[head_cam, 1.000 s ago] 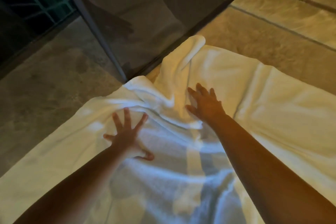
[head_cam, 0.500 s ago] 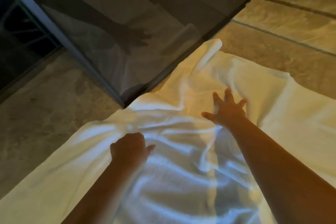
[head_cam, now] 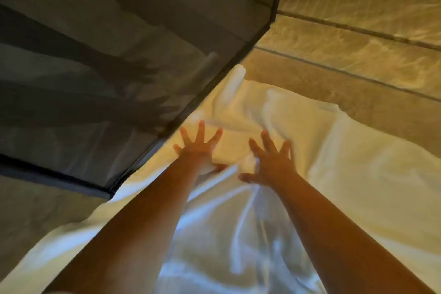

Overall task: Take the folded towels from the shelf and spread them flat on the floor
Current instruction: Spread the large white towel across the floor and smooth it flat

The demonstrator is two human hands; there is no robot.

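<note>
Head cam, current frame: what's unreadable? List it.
- Shelf: outside the head view.
- Towel: near and right ends cut off by frame edges; middle hidden under both forearms.
- Right hand: fingertips motion-blurred; contact with the towel unclear.
- Left hand: palm hides the cloth beneath; pressing or hovering, cannot tell.
- Dark panel: too dim to tell what lies behind.

dark glass panel (head_cam: 119, 67) hard against towel's (head_cam: 358, 186) left edge — open tiled floor (head_cam: 346, 93) beyond, rightward
</note>
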